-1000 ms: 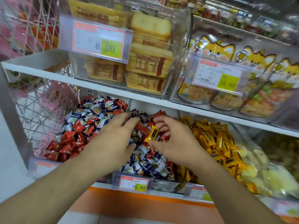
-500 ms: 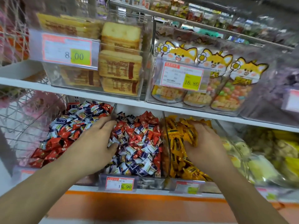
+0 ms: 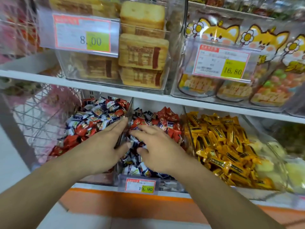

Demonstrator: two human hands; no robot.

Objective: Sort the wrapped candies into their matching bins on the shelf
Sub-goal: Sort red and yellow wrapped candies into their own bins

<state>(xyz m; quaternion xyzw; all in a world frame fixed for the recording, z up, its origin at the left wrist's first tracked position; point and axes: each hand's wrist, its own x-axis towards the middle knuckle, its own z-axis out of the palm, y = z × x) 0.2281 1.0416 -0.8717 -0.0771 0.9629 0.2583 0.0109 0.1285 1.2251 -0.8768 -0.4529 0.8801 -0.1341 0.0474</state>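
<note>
Both hands — left hand (image 3: 100,146), right hand (image 3: 158,151) — grip open, flat on the middle-bin candies (image 3: 161,119).

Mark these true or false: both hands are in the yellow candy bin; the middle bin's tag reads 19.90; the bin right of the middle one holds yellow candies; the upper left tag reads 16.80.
1. False: the right hand is in the middle bin, and the left hand rests at the divider on its left.
2. True: price tag.
3. True: yellow candies.
4. False: upper left tag reads 8.00.
</note>
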